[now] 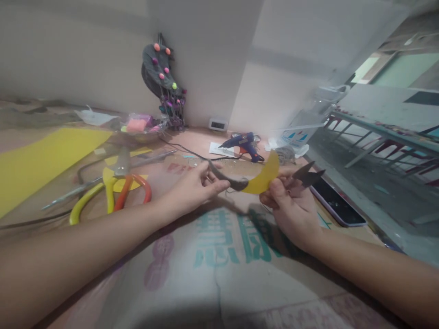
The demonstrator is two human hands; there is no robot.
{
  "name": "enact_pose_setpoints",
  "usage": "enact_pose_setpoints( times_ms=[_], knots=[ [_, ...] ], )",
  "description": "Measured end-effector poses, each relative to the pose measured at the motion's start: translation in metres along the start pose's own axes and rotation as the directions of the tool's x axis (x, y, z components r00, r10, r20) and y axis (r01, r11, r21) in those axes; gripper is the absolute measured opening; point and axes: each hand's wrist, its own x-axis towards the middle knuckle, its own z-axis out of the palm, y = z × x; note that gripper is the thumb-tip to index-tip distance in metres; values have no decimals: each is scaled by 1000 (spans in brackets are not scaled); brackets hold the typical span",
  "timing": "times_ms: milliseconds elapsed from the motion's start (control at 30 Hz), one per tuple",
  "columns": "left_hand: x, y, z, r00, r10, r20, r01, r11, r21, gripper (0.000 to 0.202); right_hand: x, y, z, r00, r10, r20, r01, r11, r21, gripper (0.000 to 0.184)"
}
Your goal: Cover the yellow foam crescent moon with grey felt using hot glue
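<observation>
Over the cardboard, my two hands hold a yellow crescent-shaped piece (262, 178) between them. A dark grey strip (228, 180) runs along its left part, and my left hand (206, 180) pinches that grey end between thumb and fingers. My right hand (291, 205) grips the yellow end with thumb and fingertips. Two dark pointed blades (308, 175), apparently of small scissors, stick out past the fingers of my right hand; their handle is mostly hidden. A loose thread seems to hang below the crescent.
Scissors with yellow and orange handles (125, 194) lie left, near a yellow sheet (51, 160). Behind are a blue glue gun (243, 142), a small digital clock (218, 124) and a grey crescent ornament with pompoms (159, 68). A phone (338, 201) lies at the right table edge.
</observation>
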Motion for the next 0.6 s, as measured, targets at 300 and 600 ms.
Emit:
enact_pose_setpoints(
  times_ms=[300, 600],
  knots=[
    [-5, 11, -2, 991, 61, -118, -60, 998, 14, 28, 30, 6, -12, 986, 169, -4, -168, 980, -104, 26],
    [-7, 10, -2, 993, 41, -111, -27, 991, 128, 23, 19, -3, -38, 933, -217, 288, 349, 749, -563, 47]
  ],
)
